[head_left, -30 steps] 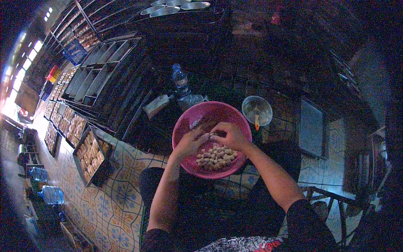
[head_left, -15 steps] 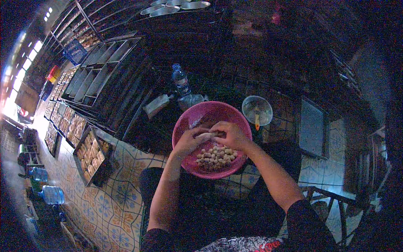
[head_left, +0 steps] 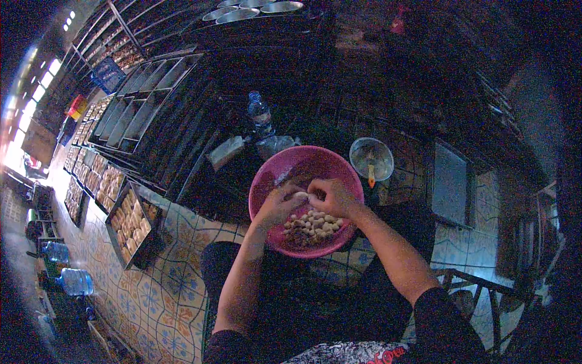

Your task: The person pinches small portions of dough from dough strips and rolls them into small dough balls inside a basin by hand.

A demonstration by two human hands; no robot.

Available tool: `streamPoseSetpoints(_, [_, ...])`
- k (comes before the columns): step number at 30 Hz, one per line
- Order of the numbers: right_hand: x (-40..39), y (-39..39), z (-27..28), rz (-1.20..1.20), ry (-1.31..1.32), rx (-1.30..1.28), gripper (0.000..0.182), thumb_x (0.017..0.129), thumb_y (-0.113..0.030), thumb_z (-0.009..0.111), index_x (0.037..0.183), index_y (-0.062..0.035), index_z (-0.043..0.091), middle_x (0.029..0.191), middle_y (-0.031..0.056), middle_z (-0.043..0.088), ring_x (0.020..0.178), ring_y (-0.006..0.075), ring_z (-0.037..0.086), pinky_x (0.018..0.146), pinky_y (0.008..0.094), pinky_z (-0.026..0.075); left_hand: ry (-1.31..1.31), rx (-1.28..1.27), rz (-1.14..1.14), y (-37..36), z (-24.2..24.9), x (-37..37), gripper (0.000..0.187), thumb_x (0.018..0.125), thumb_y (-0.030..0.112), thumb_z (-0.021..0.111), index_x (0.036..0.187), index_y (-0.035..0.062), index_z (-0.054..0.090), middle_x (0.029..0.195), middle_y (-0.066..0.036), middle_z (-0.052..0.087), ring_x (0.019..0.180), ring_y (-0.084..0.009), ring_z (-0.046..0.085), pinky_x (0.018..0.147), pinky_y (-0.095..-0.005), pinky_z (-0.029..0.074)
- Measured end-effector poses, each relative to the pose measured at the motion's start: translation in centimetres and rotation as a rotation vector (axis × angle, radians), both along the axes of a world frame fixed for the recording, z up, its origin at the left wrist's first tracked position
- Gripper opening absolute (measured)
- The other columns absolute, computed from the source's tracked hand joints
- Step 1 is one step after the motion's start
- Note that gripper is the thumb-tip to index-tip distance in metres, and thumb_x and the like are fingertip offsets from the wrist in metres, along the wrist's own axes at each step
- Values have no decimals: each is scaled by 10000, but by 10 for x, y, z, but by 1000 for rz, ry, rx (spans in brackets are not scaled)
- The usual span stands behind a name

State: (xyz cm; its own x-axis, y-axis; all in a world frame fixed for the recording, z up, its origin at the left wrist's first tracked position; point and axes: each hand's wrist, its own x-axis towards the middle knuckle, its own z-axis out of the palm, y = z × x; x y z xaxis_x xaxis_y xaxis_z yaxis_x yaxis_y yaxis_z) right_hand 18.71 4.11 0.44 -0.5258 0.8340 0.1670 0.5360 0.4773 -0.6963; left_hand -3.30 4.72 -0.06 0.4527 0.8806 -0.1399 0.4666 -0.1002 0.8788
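Between my knees is a pink bowl (head_left: 267, 233) with a heap of small pale round pieces (head_left: 315, 225) at its near side. Over the bowl, my left hand (head_left: 280, 204) has its fingers closed on a pale piece (head_left: 301, 196) like dough. My right hand (head_left: 332, 197) is pinched just beside it, its fingertips close to the same piece; whatever lies between them is too small to make out. Behind the heap, the bowl's inside is partly hidden by both hands.
A metal bowl (head_left: 362, 151) with an orange-handled brush (head_left: 371, 175) stands right of the pink bowl. Behind are a plastic bottle (head_left: 260, 115) and a pale block-like packet (head_left: 225, 151). Trays of shaped pieces (head_left: 129, 225) lie on the tiled floor at left, near water jugs (head_left: 76, 282).
The longer pale piece that both hands held now shows as a small rounded piece at my left fingertips. My hands have shifted slightly, with the right fingers curled more.
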Motion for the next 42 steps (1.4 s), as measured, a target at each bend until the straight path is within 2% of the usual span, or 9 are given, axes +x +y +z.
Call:
streamPoseSetpoints(2, [-5, 0, -3, -199, 226, -84, 180, 856, -179, 716, 976, -46, 699, 930, 101, 725, 851, 241, 708, 791, 394, 552, -53, 37, 25, 1, -7, 1, 358, 929, 159, 685, 1257, 20, 640, 1168, -133, 700, 1032, -230, 678, 903, -361, 533])
streamPoseSetpoints(6, [-6, -1, 4, -257, 272, -239, 161, 881, -170, 714, 989, -52, 698, 930, 82, 731, 898, 201, 696, 836, 384, 545, -151, 196, 111, 2, -26, 5, 322, 910, 131, 682, 1208, 11, 670, 1235, -156, 683, 1117, -291, 672, 967, -404, 520])
streamPoseSetpoints(15, [-3, 1, -13, -197, 105, -60, 200, 867, -160, 727, 1044, -66, 725, 1008, 117, 741, 968, 264, 710, 891, 386, 538, 59, 387, -8, 3, -23, -2, 307, 824, 122, 721, 1118, 37, 700, 1183, -192, 673, 1066, -405, 653, 951, -447, 522])
streamPoseSetpoints(18, [-5, 1, -11, -253, 56, -67, 230, 850, -150, 731, 1061, -61, 720, 1011, 143, 735, 981, 304, 707, 904, 394, 536, 145, 358, -17, -7, 18, -2, 312, 809, 155, 738, 1105, 60, 710, 1166, -165, 674, 1101, -399, 630, 970, -453, 510])
streamPoseSetpoints(23, [-6, -2, -13, -71, -9, 153, 262, 847, -155, 711, 1068, -15, 703, 1025, 181, 716, 1005, 358, 684, 888, 432, 538, 373, 556, 50, -1, -18, -4, 351, 773, 213, 765, 1100, 93, 724, 1185, -114, 675, 1200, -349, 584, 992, -447, 504])
streamPoseSetpoints(27, [-8, -1, -9, -92, -104, 132, 316, 834, -189, 718, 1083, 3, 697, 1049, 196, 708, 1027, 370, 673, 889, 448, 537, 313, 629, 53, -4, -16, 1, 388, 765, 268, 760, 1121, 119, 728, 1277, -98, 646, 1239, -355, 555, 1012, -438, 502])
streamPoseSetpoints(33, [0, 3, -7, -205, -141, -140, 312, 814, -267, 719, 954, 12, 703, 885, 192, 715, 826, 350, 696, 783, 454, 540, 532, 715, -18, -9, -24, 13, 341, 776, 270, 738, 1074, 105, 751, 1329, -114, 614, 1216, -377, 562, 953, -467, 531])
streamPoseSetpoints(38, [4, 7, -1, -198, -1, -316, 332, 865, -312, 691, 745, -4, 670, 681, 104, 670, 675, 211, 661, 714, 393, 524, 757, 492, 13, -6, -13, 1, 285, 787, 182, 667, 1031, 56, 744, 1242, -157, 638, 1175, -367, 594, 931, -465, 541])
streamPoseSetpoints(42, [8, 4, 21, -261, -21, -456, 295, 881, -314, 686, 784, -36, 679, 716, 82, 676, 715, 175, 651, 729, 369, 523, 768, 299, 75, -16, -2, 5, 259, 865, 110, 555, 1043, 34, 726, 1200, -213, 641, 1130, -381, 623, 914, -480, 544])
